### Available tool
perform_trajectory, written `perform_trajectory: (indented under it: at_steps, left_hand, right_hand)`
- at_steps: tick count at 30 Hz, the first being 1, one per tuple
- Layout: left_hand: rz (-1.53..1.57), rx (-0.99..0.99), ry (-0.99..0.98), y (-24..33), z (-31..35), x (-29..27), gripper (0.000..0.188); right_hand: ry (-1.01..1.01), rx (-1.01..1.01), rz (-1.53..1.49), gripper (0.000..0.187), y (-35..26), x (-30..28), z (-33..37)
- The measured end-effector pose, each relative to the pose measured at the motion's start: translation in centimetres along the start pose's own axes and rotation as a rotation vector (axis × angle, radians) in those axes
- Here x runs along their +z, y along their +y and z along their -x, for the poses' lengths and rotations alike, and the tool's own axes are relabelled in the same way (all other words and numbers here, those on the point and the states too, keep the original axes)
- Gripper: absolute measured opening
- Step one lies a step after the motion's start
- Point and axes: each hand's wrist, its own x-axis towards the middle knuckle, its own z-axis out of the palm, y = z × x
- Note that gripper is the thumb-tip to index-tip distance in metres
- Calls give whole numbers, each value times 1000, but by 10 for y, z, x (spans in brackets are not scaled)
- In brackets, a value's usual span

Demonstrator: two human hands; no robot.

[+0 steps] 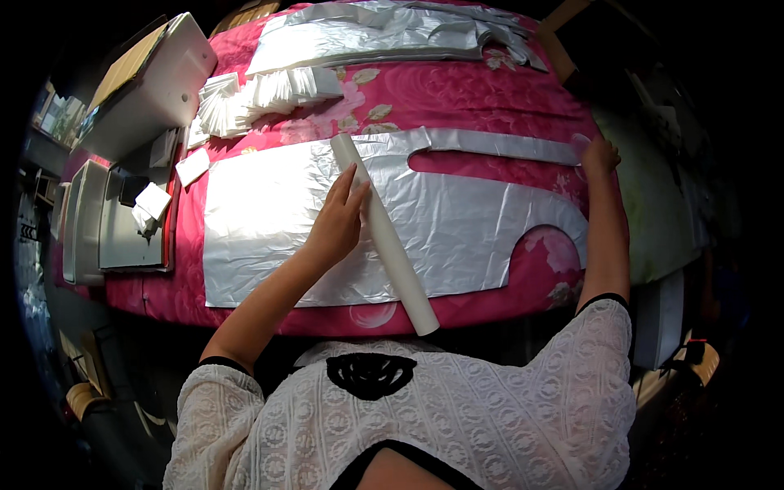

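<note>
A silvery-white plastic apron lies spread on the pink flowered cloth, its straight hem to the left and its curved cutouts and straps to the right. Across it slants a long white tube, its near end reaching past the apron's lower edge. My left hand rests against the tube's left side, fingers stretched out and touching it. At the far right, my right hand is closed at the end of the upper apron strap; its fingertips are partly hidden.
A pile of folded white packets lies beyond the apron, with more silvery plastic sheets at the back. On the left stand a white foam box and a tray holding small items. A dark open carton sits at the back right.
</note>
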Motion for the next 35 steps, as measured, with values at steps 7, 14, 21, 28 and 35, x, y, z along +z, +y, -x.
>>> perform_trajectory:
  at_steps: [7, 14, 21, 28, 35]
  left_hand:
    - [34, -113, -26, 37, 22, 42, 100]
    - [3, -95, -176, 56, 18, 42, 91]
    - [68, -108, -180, 66, 18, 42, 87]
    - [-108, 0, -44, 67, 20, 47, 77]
    - [1302, -647, -405, 94, 6, 9, 57]
  right_hand:
    - [-317, -742, -867, 39, -104, 0, 223]
    - [-259, -786, -532, 51, -73, 25, 220]
    - [-2, -189, -325, 32, 104, 61, 152]
    - [312, -321, -415, 13, 47, 12, 177]
    - [-229, -729, -1083, 18, -126, -72, 294]
